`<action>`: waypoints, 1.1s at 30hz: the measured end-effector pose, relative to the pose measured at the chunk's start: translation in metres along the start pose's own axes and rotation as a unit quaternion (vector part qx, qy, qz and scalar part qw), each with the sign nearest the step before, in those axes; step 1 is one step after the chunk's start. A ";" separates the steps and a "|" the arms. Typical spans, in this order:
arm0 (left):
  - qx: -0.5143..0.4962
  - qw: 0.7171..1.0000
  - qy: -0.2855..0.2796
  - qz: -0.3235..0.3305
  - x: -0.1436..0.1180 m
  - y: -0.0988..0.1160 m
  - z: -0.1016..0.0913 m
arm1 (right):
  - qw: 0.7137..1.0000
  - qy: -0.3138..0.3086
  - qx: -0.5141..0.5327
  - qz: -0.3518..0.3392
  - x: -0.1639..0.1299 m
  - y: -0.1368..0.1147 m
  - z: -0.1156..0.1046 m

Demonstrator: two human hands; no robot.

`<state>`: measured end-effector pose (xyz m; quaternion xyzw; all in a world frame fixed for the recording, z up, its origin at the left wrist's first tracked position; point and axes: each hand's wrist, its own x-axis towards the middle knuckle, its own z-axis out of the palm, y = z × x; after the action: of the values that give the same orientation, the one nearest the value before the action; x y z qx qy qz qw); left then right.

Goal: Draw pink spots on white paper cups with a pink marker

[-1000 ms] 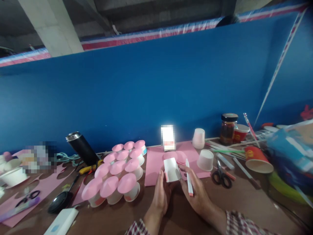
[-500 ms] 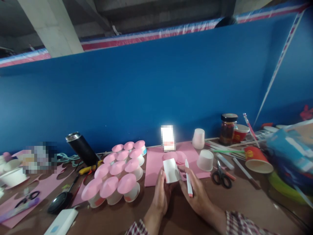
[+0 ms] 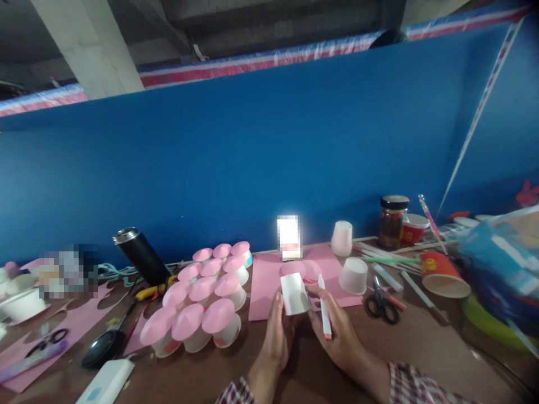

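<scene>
My left hand (image 3: 275,336) and my right hand (image 3: 337,331) meet low in the middle and together hold a small white paper cup (image 3: 295,293) upside down over the brown table. A white marker with a pink tip (image 3: 324,307) lies along the fingers of my right hand. Just behind the cup a pink paper sheet (image 3: 269,280) lies flat, with pink cut circles on it.
Several white cups capped with pink discs (image 3: 202,297) stand to the left, near a black flask (image 3: 141,255). Two upturned white cups (image 3: 352,275), black scissors (image 3: 381,303), a dark jar (image 3: 393,220), a red paper cup (image 3: 444,275) and sticks lie right. A blue partition rises behind.
</scene>
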<state>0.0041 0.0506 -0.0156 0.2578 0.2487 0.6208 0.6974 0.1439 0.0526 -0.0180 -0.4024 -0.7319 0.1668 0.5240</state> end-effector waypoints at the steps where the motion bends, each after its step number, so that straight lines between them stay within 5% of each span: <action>1: 0.000 1.000 0.002 -0.001 0.000 0.000 0.000 | 1.000 -0.001 0.003 0.004 0.000 0.000 0.000; 33: -0.001 1.000 0.001 -0.001 -0.002 0.001 0.002 | 1.000 0.005 0.012 0.006 0.002 -0.003 -0.001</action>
<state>0.0043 0.0487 -0.0129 0.2561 0.2485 0.6207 0.6982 0.1431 0.0522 -0.0145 -0.4008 -0.7249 0.1767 0.5317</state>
